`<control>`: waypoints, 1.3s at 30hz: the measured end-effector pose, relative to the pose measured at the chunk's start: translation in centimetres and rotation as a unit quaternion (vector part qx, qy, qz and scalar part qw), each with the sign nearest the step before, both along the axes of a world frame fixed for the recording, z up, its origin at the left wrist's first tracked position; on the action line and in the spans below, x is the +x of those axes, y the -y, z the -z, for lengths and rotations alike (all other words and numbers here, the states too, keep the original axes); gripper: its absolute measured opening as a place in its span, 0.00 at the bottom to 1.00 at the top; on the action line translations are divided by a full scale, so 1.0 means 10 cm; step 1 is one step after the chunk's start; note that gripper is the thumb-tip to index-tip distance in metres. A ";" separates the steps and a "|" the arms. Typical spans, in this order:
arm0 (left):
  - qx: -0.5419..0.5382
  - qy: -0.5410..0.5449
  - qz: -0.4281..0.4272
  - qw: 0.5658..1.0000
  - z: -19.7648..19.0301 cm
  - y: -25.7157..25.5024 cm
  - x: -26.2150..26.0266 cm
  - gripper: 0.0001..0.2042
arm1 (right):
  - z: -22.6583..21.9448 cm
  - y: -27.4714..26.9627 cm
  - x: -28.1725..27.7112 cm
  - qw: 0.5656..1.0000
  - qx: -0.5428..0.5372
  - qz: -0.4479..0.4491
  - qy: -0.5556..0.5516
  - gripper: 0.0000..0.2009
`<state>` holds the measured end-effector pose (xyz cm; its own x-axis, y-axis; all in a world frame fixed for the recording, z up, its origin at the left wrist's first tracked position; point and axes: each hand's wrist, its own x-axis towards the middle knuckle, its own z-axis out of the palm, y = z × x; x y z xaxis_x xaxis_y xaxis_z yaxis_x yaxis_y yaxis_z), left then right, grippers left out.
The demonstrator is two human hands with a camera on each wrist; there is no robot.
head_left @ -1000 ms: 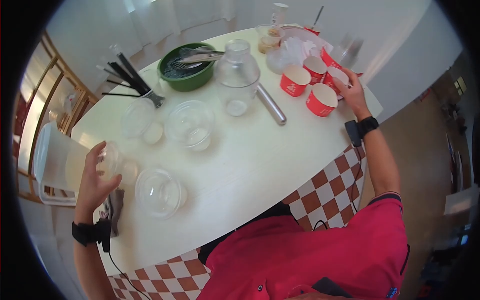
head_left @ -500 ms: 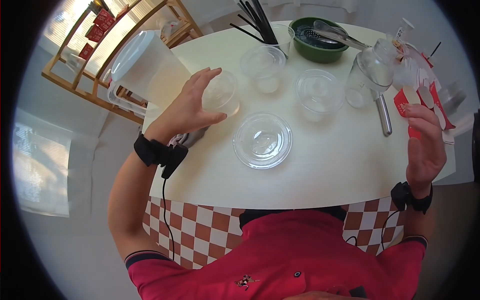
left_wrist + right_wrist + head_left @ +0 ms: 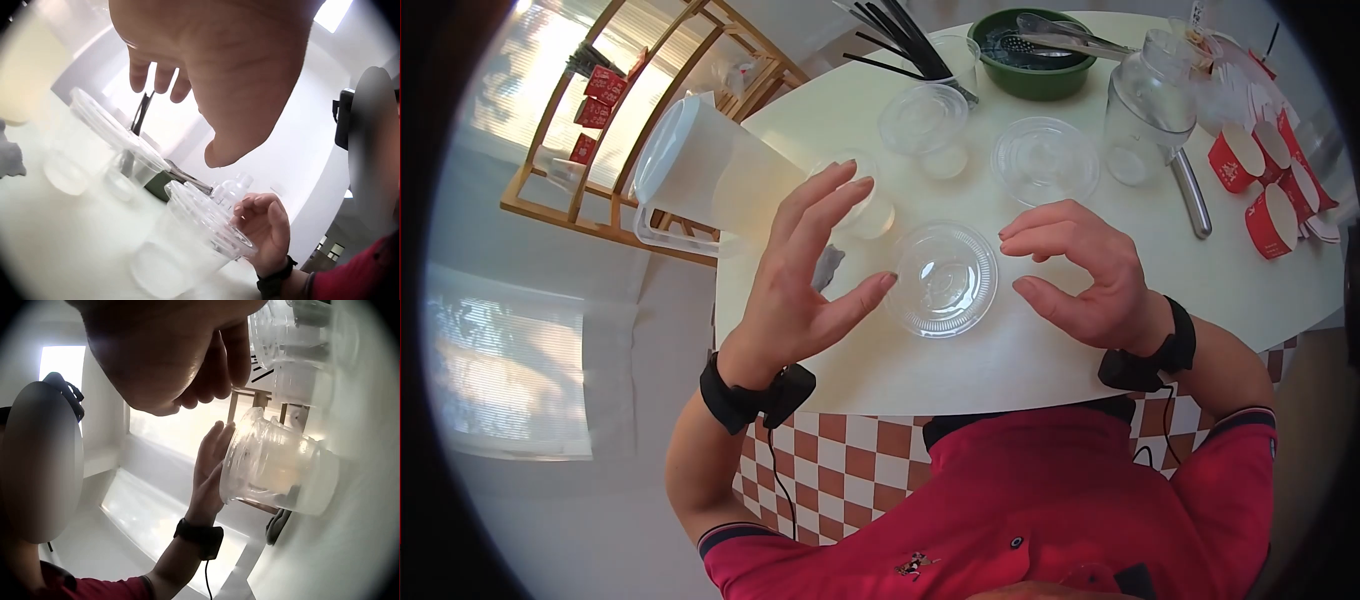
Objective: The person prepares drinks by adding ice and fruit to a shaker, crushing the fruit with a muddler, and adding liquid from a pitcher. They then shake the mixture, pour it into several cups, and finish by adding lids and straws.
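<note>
A clear lidded cup [image 3: 945,280] stands near the table's front, between the two hands. To its left the left hand [image 3: 800,270] is raised with fingers spread and holds nothing. On the other side the right hand [image 3: 1085,270] hovers with fingers loosely bent and thumb apart, also empty. In the left wrist view the lidded cup [image 3: 187,244] stands upright, the right hand [image 3: 265,231] just behind it. The right wrist view has the cup [image 3: 275,469] with the left hand [image 3: 212,475] beyond it; whether they touch cannot be told.
More clear cups [image 3: 1045,160] stand farther back. Behind them are black straws [image 3: 910,45] in a cup, a green basin [image 3: 1030,75] with utensils, a large clear bottle [image 3: 1150,100] and a metal rod [image 3: 1192,195]. Red paper cups [image 3: 1270,222] are at right, a lidded pitcher [image 3: 720,180] at left.
The right hand has come from the red cups at the right to beside the front clear cup, holding nothing. The head view has turned left. The left hand stays raised and spread, now nearer that cup.
</note>
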<state>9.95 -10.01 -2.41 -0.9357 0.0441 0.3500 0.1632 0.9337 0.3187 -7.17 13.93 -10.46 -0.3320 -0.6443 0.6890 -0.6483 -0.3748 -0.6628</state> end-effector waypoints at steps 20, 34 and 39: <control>-0.053 0.085 0.078 0.992 0.34 -0.46 -0.22 0.44 | 0.33 -0.02 0.25 0.973 0.193 -0.059 0.112 0.42; -0.058 0.071 0.081 0.993 0.38 -0.55 -0.23 0.41 | 0.38 -0.01 0.26 0.972 0.202 -0.059 0.104 0.43; -0.045 0.064 0.105 0.991 0.40 -0.74 -0.27 0.40 | 0.40 -0.01 0.28 0.974 0.165 -0.053 0.144 0.48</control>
